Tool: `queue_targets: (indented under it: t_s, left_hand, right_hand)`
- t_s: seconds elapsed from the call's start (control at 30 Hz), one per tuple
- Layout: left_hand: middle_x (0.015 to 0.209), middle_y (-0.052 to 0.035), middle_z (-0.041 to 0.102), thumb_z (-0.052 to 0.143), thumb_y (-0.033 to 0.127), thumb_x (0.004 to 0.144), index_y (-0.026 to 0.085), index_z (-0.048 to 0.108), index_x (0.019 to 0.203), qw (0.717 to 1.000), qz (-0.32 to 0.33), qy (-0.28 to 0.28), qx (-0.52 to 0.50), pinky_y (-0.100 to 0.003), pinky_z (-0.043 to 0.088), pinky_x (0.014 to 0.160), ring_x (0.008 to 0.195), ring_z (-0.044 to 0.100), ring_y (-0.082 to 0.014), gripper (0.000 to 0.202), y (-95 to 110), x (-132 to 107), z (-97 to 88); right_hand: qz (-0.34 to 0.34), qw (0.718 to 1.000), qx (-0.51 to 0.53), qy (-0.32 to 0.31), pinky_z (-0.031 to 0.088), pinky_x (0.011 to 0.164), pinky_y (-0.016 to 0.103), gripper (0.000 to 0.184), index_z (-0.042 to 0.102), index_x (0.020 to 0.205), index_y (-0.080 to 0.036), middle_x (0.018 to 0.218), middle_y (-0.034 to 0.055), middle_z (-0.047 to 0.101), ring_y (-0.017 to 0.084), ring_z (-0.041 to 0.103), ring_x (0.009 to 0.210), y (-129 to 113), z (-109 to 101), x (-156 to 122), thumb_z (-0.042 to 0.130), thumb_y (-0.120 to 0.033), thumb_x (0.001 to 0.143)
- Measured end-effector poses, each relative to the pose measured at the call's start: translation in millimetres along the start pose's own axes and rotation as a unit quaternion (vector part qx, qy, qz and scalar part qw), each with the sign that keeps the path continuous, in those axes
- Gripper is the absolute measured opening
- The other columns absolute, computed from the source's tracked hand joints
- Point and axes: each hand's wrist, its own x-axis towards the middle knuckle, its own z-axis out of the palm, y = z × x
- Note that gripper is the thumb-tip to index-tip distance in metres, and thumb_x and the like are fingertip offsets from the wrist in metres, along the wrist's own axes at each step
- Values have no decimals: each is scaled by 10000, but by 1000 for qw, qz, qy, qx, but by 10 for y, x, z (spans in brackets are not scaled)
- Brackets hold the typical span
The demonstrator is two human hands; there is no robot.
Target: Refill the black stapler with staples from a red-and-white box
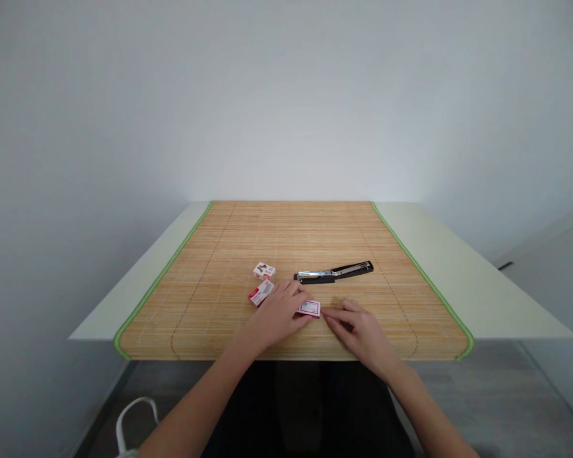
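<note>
A: Report the left hand [277,312].

B: Its grip is part closed about a small box [310,308], fingers along the far side, thumb on the near side. Firmness of hold not verifiable.

A: And the right hand [354,327]?

B: Thumb and forefinger drawn almost together, fingertips just beside the small box's right end. Whether they touch it, or pinch anything slight, cannot be told at this size.

A: Position and axis of the small box?

B: On the bamboo mat [291,235], towards its near edge, between the two hands. The exposed part runs roughly left to right, printed face up, free end towards the right fingertips. The other end is under the left hand; full length not established.

A: Nearer hand?

B: The left, being in contact. From the right grip, the small box lies immediately to the left, end on.

A: Other items noted?

B: A stapler [334,273], opened out, beyond both hands, also lying left to right. A second box [260,292] close by the left knuckles, contact unclear, and a third box [264,271] just past that. The mat covers the middle of a white tabletop [458,273].
</note>
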Motion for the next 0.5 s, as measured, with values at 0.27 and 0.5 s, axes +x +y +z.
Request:
queue_targets:
  t_s: [0.27, 0.5]
  left_hand:
    - [1182, -44, 617, 715, 364, 922, 271, 664, 1215, 996, -48, 13, -71, -386, 454, 994, 1117, 559, -243, 311, -71, -186, 124]
    - [1182, -45, 626, 725, 377, 917, 270, 672, 1232, 994, -48, 18, -99, -384, 450, 998, 1116, 555, -237, 337, -61, -170, 147]
  right_hand:
    - [-122, 984, -112, -64, 415, 1093, 544, 449, 553, 1454, -412, 1352, 58, 633, 277, 561, 1249, 176, -210, 67, 559, -263, 1030]
    - [-177, 965, -114, -155, 203, 1244, 607, 464, 500, 1488, -432, 1527, 15, 526, 272, 456, 1422, 266, -377, 153, 530, -291, 1047]
